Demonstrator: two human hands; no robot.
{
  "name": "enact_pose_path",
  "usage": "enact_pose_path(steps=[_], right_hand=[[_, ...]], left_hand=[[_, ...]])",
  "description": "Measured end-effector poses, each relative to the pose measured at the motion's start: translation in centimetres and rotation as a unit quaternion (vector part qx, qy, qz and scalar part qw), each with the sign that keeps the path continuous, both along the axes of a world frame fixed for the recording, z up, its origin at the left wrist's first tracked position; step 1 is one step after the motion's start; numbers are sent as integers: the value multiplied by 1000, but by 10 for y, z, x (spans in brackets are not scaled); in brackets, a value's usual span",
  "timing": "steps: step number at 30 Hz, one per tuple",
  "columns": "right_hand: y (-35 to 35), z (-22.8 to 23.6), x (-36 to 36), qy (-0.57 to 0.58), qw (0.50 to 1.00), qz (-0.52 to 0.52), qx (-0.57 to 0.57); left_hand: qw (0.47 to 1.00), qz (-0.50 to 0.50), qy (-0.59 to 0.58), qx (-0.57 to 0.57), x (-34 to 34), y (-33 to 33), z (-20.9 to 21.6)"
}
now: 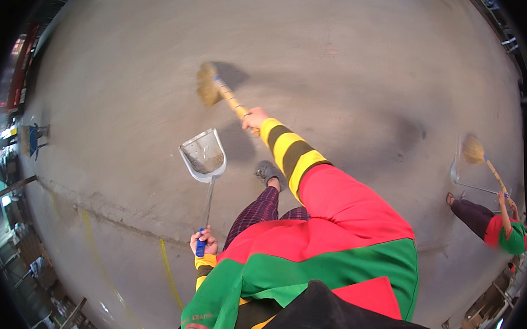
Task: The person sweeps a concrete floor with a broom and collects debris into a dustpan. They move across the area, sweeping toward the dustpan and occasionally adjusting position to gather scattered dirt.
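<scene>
My right hand is stretched out ahead, wrapped round the handle of a straw broom. The broom's bristles are slightly blurred and lie ahead and to the left of that hand, over the concrete floor. Lower on the left, my left hand is closed on the blue grip of a long-handled dustpan. The pan's white scoop stands out in front of my foot, with some grey-brown debris in it. A gap separates the broom's bristles from the scoop.
On the right, another person holds a straw broom and a dustpan. A cracked seam and a yellow line cross the floor at left. A blue-framed object stands at the far left. Clutter lines both sides.
</scene>
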State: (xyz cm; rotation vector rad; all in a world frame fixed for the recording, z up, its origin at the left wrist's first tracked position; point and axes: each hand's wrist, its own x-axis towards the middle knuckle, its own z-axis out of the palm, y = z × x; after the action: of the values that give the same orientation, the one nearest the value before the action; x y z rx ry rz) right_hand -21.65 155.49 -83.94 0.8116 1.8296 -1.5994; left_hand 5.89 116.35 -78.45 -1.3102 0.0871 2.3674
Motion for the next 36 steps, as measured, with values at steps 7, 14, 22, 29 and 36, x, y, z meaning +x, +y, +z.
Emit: enact_pose_path(steps=[7,14,22,29,36], right_hand=[[152,-17,55,-11,949,-312,-54],[304,65,113,-35,909,-415,24],[325,219,168,32,896,-440,54],[239,290,262,98,957,-271,8],[151,268,254,37,984,-24,172]], left_hand=[[1000,1,-17,-22,-20,42,-9],[999,-20,10,-40,-73,90,4],[998,55,-1,41,-101,109,65],[993,75,-5,94,-80,115,78],[987,136,-77,39,-69,118,115]])
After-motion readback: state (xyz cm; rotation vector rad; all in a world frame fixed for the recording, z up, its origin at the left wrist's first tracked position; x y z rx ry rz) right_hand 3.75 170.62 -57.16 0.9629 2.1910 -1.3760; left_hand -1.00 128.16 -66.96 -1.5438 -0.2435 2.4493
